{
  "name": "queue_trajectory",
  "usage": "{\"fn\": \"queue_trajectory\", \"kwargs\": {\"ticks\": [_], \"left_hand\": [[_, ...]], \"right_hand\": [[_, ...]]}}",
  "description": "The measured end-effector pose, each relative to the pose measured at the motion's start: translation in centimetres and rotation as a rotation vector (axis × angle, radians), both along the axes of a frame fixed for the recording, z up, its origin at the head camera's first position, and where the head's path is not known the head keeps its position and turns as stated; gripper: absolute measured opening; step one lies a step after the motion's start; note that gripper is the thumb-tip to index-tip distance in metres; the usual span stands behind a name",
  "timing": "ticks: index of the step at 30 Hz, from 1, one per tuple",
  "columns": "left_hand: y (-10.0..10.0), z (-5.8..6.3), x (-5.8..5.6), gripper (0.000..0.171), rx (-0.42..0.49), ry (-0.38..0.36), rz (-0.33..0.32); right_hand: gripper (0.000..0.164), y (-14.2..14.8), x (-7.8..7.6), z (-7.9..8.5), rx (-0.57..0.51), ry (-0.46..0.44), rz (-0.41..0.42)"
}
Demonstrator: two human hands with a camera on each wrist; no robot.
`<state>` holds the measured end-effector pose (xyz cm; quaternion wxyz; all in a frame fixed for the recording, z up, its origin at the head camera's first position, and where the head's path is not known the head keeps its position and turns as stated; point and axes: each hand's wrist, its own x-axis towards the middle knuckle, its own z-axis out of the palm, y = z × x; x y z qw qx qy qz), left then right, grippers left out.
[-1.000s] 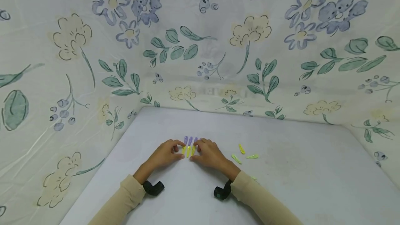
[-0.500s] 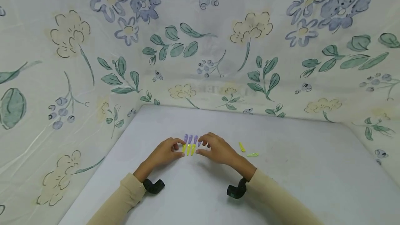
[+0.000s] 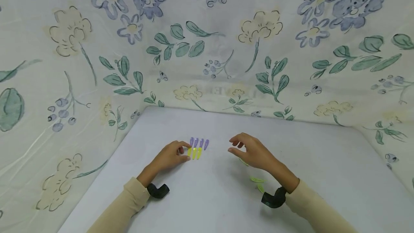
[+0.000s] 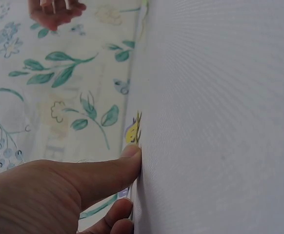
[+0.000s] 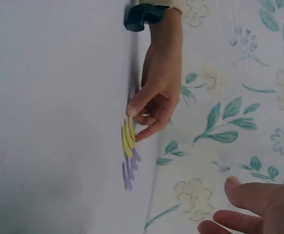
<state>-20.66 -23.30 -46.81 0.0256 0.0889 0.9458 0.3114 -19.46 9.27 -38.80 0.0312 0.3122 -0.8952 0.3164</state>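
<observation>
My left hand (image 3: pixel 169 156) rests on the white table, its thumb and index finger at the two ends of the leftmost yellow hair clip (image 3: pixel 189 152), pinching it lengthwise. Beside that clip lie two more yellow snap clips (image 3: pixel 196 153), side by side. Just behind them is a row of several purple hair clips (image 3: pixel 196 142), the rightmost slightly tilted. My right hand (image 3: pixel 258 154) hovers to the right of the rows, fingers loosely bent, holding nothing. Beneath it, a light green clip (image 3: pixel 243 161) is partly covered. The right wrist view shows the yellow clips (image 5: pixel 128 139) by the left thumb.
More light green clips (image 3: pixel 257 179) lie near the right wrist, next to a black wrist camera (image 3: pixel 274 197). Another black camera (image 3: pixel 158 191) sits on the left wrist. A flower-printed sheet (image 3: pixel 220 64) stands behind the white table (image 3: pixel 207 197) and along its sides.
My right hand has left the clip rows and moved right, over the loose clips, uncovering the fourth purple clip. The left hand stays at the leftmost yellow clip.
</observation>
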Motion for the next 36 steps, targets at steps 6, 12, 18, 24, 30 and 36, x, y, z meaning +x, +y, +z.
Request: {"fn": "queue_trajectory", "kwargs": {"ticks": [6,12,18,24,30,36], "left_hand": [[0.1,0.0,0.1,0.042,0.008,0.000,0.007],[0.5,0.0,0.2,0.042,0.030,0.009,-0.020],[0.3,-0.3,0.2,0.041,0.010,0.002,0.003],[-0.4,-0.3,0.1,0.042,0.011,0.006,0.022],[-0.5,-0.2,0.3,0.041,0.019,0.014,0.012],[0.0,0.1,0.3,0.041,0.023,0.002,0.013]], "right_hand": [[0.023,2.8,0.1,-0.5,0.003,0.039,-0.019],[0.023,6.0,0.5,-1.9,0.019,0.023,-0.081],[0.023,7.8,-0.5,-4.2,0.031,-0.014,-0.094],[0.022,7.4,-4.1,-5.9,0.063,-0.065,-0.057],[0.031,6.8,-6.1,-6.5,0.100,-0.122,0.032],[0.042,7.3,-6.8,-6.1,0.159,-0.142,0.094]]}}
